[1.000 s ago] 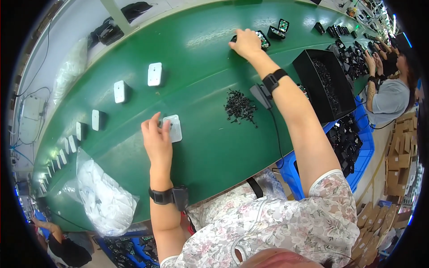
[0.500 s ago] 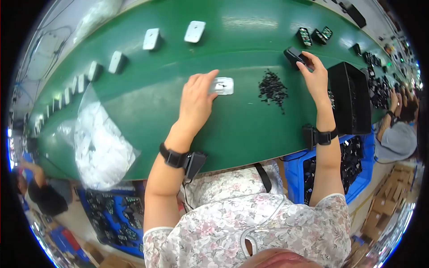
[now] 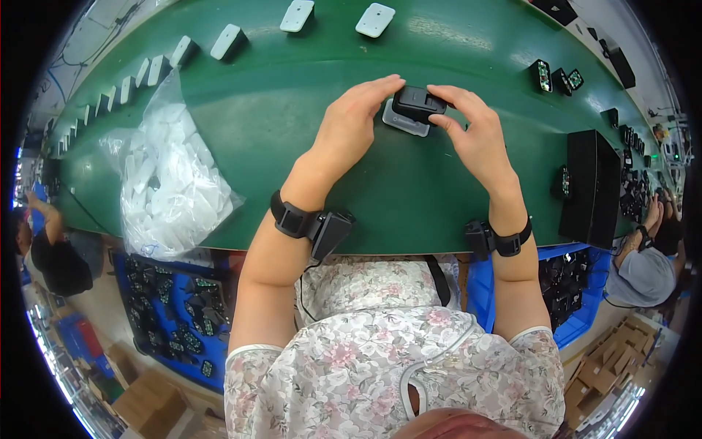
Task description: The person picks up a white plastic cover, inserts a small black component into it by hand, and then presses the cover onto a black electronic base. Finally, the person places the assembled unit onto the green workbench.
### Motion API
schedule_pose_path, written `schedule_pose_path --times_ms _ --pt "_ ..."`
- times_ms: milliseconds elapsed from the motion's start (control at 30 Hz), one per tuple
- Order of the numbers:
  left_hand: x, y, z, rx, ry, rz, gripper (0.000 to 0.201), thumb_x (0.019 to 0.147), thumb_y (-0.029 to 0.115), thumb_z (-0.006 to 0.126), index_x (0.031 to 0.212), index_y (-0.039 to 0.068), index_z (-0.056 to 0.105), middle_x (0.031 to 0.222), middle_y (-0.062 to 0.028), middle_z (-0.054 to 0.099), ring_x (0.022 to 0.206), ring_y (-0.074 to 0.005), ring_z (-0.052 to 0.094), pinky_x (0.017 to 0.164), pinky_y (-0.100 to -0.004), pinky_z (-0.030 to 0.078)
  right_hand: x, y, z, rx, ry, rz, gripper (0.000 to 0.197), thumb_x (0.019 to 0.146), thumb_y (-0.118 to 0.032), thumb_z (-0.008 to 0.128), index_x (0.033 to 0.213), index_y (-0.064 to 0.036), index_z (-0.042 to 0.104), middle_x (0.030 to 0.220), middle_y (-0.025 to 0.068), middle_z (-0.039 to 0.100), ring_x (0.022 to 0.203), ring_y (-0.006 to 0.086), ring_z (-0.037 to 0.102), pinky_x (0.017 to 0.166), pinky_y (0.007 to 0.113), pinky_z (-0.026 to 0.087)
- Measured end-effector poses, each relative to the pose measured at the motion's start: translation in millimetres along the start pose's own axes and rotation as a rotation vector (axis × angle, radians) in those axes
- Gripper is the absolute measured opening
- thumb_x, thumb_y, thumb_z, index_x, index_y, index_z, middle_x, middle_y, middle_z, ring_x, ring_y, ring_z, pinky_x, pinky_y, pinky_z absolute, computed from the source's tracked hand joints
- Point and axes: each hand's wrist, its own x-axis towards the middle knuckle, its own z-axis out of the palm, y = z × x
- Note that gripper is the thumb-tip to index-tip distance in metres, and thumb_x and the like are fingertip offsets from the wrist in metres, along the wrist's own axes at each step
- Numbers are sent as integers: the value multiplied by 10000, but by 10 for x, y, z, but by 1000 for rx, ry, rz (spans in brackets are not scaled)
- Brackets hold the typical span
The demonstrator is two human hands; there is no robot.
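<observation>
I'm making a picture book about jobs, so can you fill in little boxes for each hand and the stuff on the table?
Left hand: fingertips at the casing's left corner; touching is hard to tell
Right hand: holds the black plastic casing between thumb and finger
Under the casing: pale rounded plastic cover, partly hidden
On the left: clear plastic bag of white pieces
Far side, curving left: row of white-faced casings
On the right: open black box
Table: green
</observation>
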Motion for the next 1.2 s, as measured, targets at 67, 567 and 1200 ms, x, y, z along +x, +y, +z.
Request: schedule_pose_path --times_ms 67,567,1200 --pt "-27 -5 5 -6 -38 -1 408 792 -95 451 1138 54 608 1175 -123 611 1097 -299 566 937 -371 467 -38 4 50 -4 -19 14 369 758 -28 673 1122 -41 618 1088 121 639 998 271 600 884 344 471" --pt "-71 -41 -43 158 -156 36 434 793 -104 446 1153 67 619 1222 -103 588 1117 -285 563 934 -358 470 -74 -31 176 -94 -53 -38 358 768 -103 698 1112 -45 617 1075 111 637 1007 279 590 872 352 472" --pt "-155 -28 -43 496 -209 279 499 757 -18 573 1252 30 530 1314 -96 526 1172 -234 527 965 -348 437 -29 22 171 -188 -89 -126 354 788 -106 660 1132 -51 597 1028 110 619 952 288 581 798 359 493"
